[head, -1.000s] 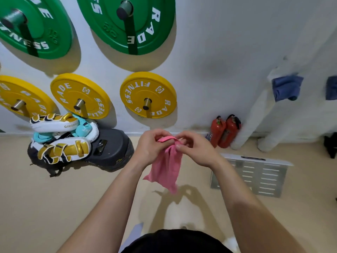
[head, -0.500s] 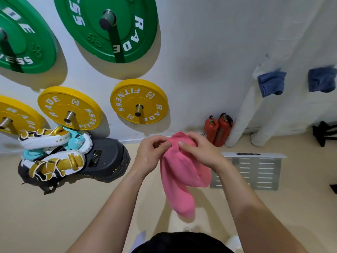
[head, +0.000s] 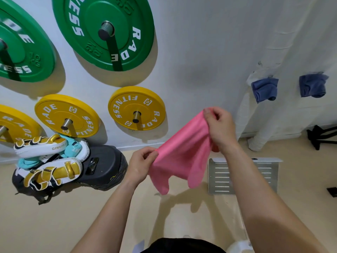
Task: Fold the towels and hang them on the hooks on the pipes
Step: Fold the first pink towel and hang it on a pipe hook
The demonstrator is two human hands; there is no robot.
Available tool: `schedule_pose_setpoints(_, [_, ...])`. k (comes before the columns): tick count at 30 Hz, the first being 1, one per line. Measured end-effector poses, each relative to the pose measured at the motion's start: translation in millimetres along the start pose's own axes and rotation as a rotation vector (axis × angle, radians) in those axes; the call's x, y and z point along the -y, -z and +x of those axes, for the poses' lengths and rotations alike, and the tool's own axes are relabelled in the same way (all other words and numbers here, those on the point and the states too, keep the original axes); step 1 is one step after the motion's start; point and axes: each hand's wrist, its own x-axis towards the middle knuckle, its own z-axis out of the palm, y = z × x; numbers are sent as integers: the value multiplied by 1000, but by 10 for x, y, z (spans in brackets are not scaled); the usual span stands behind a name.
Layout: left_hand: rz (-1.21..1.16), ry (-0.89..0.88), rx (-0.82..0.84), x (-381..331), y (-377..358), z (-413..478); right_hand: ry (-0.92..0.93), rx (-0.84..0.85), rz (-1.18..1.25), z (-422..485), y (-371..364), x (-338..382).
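A pink towel [head: 184,154] is stretched in the air between my hands, its lower edge hanging in two loose lobes. My left hand [head: 142,161] pinches its lower left corner. My right hand [head: 219,128] grips the upper right corner, higher and further right. Two white wrapped pipes [head: 244,114] stand against the wall at the right. A folded blue towel [head: 264,89] hangs on the nearer pipe and a second blue towel [head: 312,84] hangs further right. The hooks themselves are hidden under the towels.
Green weight plates [head: 104,31] and yellow weight plates [head: 136,108] are mounted on the wall. A black pad with gold and white boxing gear [head: 49,161] lies at the left. A metal vented panel [head: 242,176] rests on the floor below my right arm. Black equipment [head: 319,136] sits far right.
My hands have moved apart and spread the bunched pink towel wide. My right hand rose up and to the right. The view shifted right, bringing the second blue towel in.
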Motion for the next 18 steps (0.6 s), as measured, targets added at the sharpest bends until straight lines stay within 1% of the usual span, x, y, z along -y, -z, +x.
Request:
schedule_pose_setpoints(2, [28,-28,-38,-7,107,17,-26,-101,-115,58,152,-119])
schedule_pose_setpoints(3, [33,-45,-45,-25,136,33,-42,-106,-186,53,193,-182])
schedule_pose_setpoints(4, [43,-65,-46,-55,146,50,-60,-75,-254,24,192,-231])
schedule_pose_setpoints(6, [60,-109,-27,-162,105,66,-52,71,-339,-98,86,-279])
schedule_pose_setpoints(8, [94,-164,12,-278,5,69,-21,248,-329,-283,-101,-244])
schedule_pose_setpoints(9, [107,-184,32,-323,-48,70,-1,308,-314,-375,-189,-223])
schedule_pose_setpoints(11, [118,-210,56,-373,-128,70,-1,382,-270,-503,-316,-230])
schedule_pose_setpoints(14, [141,-217,69,-375,-162,67,-82,508,-157,-578,-372,-287])
schedule_pose_setpoints(16, [144,-201,76,-359,-169,49,-105,533,-128,-593,-370,-303])
schedule_pose_setpoints(18, [143,-199,71,-335,-199,20,-119,505,-139,-597,-340,-287])
